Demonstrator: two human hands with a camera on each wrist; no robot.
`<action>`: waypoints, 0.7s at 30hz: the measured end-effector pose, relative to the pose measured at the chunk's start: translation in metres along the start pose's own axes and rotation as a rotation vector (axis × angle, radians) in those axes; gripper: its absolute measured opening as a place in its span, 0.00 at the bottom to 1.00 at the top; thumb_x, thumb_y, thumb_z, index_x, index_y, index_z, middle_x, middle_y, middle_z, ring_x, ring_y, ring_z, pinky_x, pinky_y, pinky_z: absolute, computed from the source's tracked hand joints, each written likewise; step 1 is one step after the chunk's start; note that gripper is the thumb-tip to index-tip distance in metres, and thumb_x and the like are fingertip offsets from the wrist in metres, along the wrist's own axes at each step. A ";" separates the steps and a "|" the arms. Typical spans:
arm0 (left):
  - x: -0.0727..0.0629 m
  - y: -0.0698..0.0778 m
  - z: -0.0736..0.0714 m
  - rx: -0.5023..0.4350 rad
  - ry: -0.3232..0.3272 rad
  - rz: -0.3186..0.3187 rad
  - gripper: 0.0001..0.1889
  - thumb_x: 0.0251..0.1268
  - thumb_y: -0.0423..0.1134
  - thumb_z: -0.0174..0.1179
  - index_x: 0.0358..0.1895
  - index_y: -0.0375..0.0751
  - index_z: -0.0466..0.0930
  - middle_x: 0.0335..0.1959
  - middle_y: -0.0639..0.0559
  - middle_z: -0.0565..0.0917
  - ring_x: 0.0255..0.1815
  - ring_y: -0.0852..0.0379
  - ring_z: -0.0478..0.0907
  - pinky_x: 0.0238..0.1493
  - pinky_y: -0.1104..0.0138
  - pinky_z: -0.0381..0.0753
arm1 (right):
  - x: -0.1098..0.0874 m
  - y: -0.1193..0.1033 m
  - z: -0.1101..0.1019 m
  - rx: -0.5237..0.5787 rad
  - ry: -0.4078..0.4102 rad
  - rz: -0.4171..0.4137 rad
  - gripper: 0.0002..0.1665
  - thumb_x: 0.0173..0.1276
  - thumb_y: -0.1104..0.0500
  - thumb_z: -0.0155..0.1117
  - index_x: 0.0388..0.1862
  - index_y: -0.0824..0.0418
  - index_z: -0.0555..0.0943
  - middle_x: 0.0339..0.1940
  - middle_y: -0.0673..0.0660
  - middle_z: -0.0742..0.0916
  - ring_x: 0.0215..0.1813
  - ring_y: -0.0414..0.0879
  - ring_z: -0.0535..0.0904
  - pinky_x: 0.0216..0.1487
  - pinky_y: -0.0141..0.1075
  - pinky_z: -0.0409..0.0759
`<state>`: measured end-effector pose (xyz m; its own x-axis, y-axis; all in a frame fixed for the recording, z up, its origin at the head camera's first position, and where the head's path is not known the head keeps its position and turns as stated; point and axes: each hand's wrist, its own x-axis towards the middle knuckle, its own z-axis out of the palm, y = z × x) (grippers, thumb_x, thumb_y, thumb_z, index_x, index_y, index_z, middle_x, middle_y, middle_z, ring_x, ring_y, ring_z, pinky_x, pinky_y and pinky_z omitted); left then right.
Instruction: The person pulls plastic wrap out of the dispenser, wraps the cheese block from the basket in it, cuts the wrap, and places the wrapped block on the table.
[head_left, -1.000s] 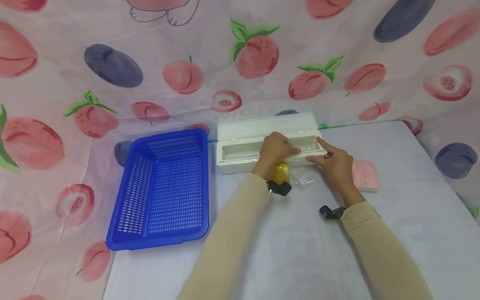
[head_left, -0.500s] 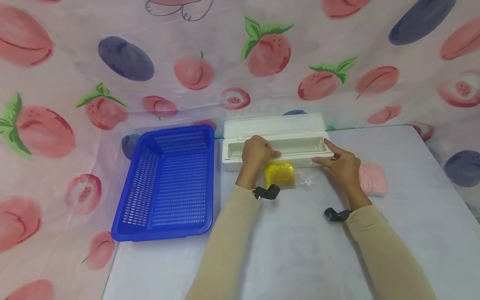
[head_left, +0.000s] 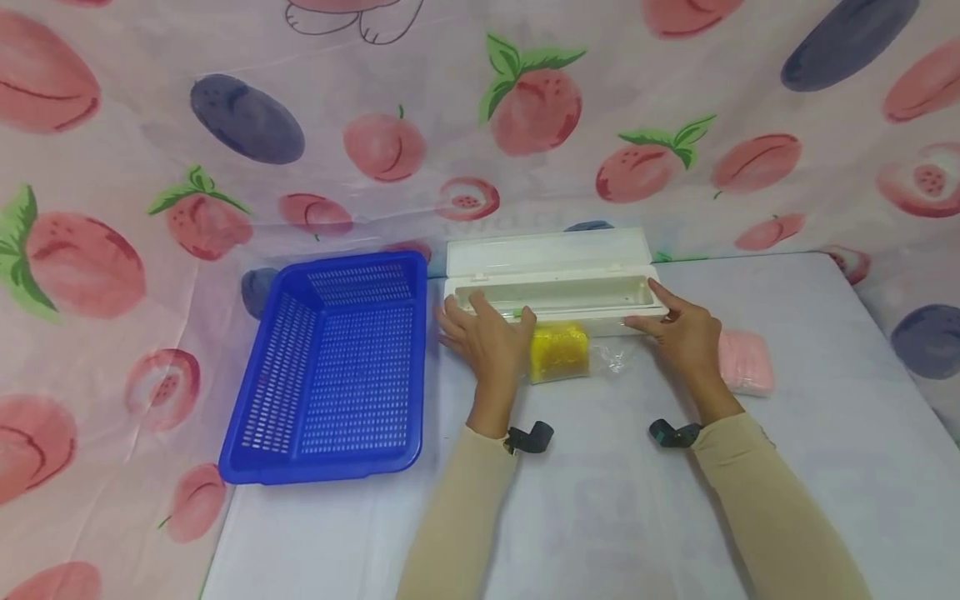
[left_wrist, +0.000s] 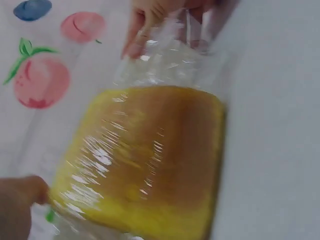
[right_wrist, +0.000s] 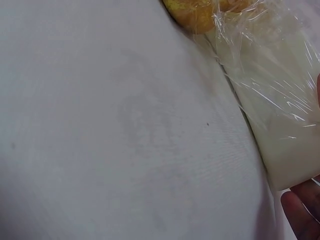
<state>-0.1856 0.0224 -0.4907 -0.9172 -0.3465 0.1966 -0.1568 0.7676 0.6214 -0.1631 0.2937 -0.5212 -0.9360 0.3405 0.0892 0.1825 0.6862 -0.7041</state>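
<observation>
A long white lidded box (head_left: 555, 323), which looks like a cling film dispenser, lies with its lid raised; clear film covers its front. My right hand (head_left: 686, 333) grips its right end between thumb and fingers. My left hand (head_left: 487, 346) is spread at the left end, thumb beside a small green piece (head_left: 517, 312) on the front rim; whether the fingers touch the box, I cannot tell. Against the front lies a yellow-brown block (head_left: 559, 353) in clear film. In the left wrist view, the wrapped block (left_wrist: 150, 160) fills the middle, its browned top showing through creased film.
A blue perforated basket (head_left: 420, 367) stands to the left on the white-covered table (head_left: 600, 517). To the right, partly behind my right hand, lies a pink wrapped block (head_left: 748, 363). A fruit-printed sheet (head_left: 420, 75) hangs behind the table.
My left hand has moved left along the box's front, from near the middle to the left end, and its fingers have spread. My right hand keeps its grip on the right end.
</observation>
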 end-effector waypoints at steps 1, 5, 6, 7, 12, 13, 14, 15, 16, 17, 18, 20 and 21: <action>-0.002 -0.003 0.003 -0.015 0.018 -0.037 0.44 0.53 0.63 0.70 0.68 0.41 0.69 0.79 0.33 0.51 0.81 0.32 0.43 0.78 0.37 0.49 | 0.000 0.000 0.000 0.000 -0.005 0.003 0.50 0.50 0.30 0.77 0.73 0.32 0.69 0.38 0.64 0.88 0.35 0.48 0.71 0.29 0.35 0.66; -0.005 -0.014 0.012 -0.100 0.022 -0.138 0.63 0.45 0.72 0.71 0.80 0.45 0.49 0.83 0.35 0.33 0.84 0.36 0.37 0.82 0.47 0.48 | -0.001 0.000 0.001 0.003 -0.012 0.012 0.50 0.51 0.29 0.75 0.73 0.29 0.68 0.35 0.63 0.86 0.35 0.48 0.70 0.30 0.36 0.66; -0.004 -0.016 0.013 -0.118 0.019 -0.148 0.65 0.43 0.73 0.71 0.81 0.47 0.47 0.84 0.35 0.33 0.85 0.37 0.38 0.83 0.48 0.48 | -0.002 0.000 0.001 0.002 -0.013 0.012 0.50 0.51 0.28 0.75 0.73 0.29 0.67 0.35 0.62 0.86 0.36 0.48 0.70 0.30 0.36 0.66; -0.004 -0.018 0.015 -0.132 0.019 -0.150 0.67 0.42 0.73 0.72 0.81 0.47 0.45 0.84 0.35 0.34 0.85 0.38 0.39 0.83 0.49 0.49 | -0.002 0.001 0.001 -0.002 -0.012 0.011 0.50 0.51 0.28 0.75 0.74 0.29 0.67 0.34 0.62 0.85 0.35 0.48 0.69 0.31 0.36 0.66; -0.003 -0.019 0.019 -0.178 0.038 -0.124 0.69 0.39 0.70 0.76 0.82 0.46 0.44 0.81 0.30 0.43 0.81 0.35 0.43 0.81 0.45 0.51 | -0.004 0.004 0.000 -0.017 0.001 -0.012 0.50 0.52 0.30 0.76 0.74 0.31 0.69 0.34 0.63 0.86 0.34 0.48 0.70 0.29 0.35 0.66; -0.002 -0.018 0.020 -0.181 0.046 -0.113 0.69 0.39 0.69 0.77 0.82 0.45 0.44 0.80 0.29 0.44 0.80 0.34 0.44 0.80 0.45 0.51 | -0.004 0.004 0.000 -0.019 0.003 -0.018 0.49 0.52 0.30 0.76 0.73 0.32 0.69 0.33 0.62 0.86 0.34 0.47 0.70 0.28 0.35 0.66; -0.002 -0.018 0.020 -0.185 0.053 -0.105 0.69 0.39 0.68 0.77 0.82 0.45 0.44 0.79 0.29 0.46 0.79 0.34 0.45 0.80 0.46 0.52 | -0.004 0.005 0.000 -0.018 0.008 -0.025 0.49 0.52 0.31 0.77 0.73 0.32 0.69 0.32 0.62 0.86 0.33 0.47 0.70 0.27 0.34 0.66; -0.001 -0.018 0.020 -0.186 0.062 -0.094 0.69 0.39 0.66 0.77 0.81 0.44 0.44 0.78 0.28 0.47 0.78 0.34 0.46 0.80 0.46 0.53 | -0.003 0.004 0.001 -0.018 0.015 -0.032 0.49 0.52 0.32 0.77 0.73 0.33 0.70 0.31 0.62 0.86 0.32 0.47 0.70 0.26 0.34 0.65; -0.001 -0.017 0.020 -0.186 0.070 -0.084 0.68 0.39 0.65 0.77 0.81 0.43 0.44 0.77 0.28 0.48 0.78 0.33 0.47 0.79 0.47 0.54 | -0.003 0.004 0.001 -0.016 0.021 -0.037 0.49 0.52 0.32 0.78 0.73 0.33 0.70 0.29 0.62 0.85 0.31 0.46 0.69 0.25 0.33 0.65; 0.000 -0.018 0.019 -0.190 0.081 -0.075 0.67 0.40 0.64 0.77 0.81 0.43 0.45 0.77 0.28 0.49 0.77 0.33 0.48 0.79 0.47 0.55 | -0.002 0.004 0.001 -0.012 0.027 -0.043 0.48 0.52 0.33 0.78 0.72 0.34 0.71 0.29 0.61 0.85 0.31 0.46 0.69 0.24 0.33 0.65; 0.001 -0.018 0.019 -0.193 0.095 -0.069 0.67 0.40 0.62 0.78 0.81 0.42 0.45 0.76 0.28 0.50 0.76 0.33 0.50 0.78 0.48 0.57 | -0.002 0.004 0.002 -0.007 0.033 -0.049 0.48 0.51 0.34 0.79 0.72 0.34 0.72 0.28 0.61 0.85 0.30 0.46 0.69 0.23 0.33 0.64; 0.003 -0.020 0.019 -0.192 0.121 -0.065 0.65 0.41 0.61 0.78 0.80 0.42 0.47 0.75 0.28 0.54 0.74 0.34 0.53 0.76 0.49 0.61 | -0.001 0.002 0.003 -0.003 0.040 -0.061 0.48 0.51 0.35 0.79 0.72 0.35 0.72 0.27 0.62 0.85 0.30 0.46 0.69 0.23 0.33 0.64; 0.003 -0.022 0.019 -0.192 0.134 -0.063 0.64 0.41 0.60 0.78 0.79 0.42 0.48 0.74 0.29 0.55 0.73 0.35 0.55 0.75 0.49 0.62 | -0.001 0.002 0.004 -0.001 0.042 -0.064 0.48 0.51 0.35 0.80 0.72 0.36 0.73 0.28 0.62 0.86 0.29 0.46 0.69 0.22 0.33 0.64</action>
<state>-0.1924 0.0147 -0.5185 -0.8492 -0.4685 0.2436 -0.1280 0.6303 0.7658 -0.1631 0.2917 -0.5254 -0.9324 0.3225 0.1631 0.1233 0.7081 -0.6952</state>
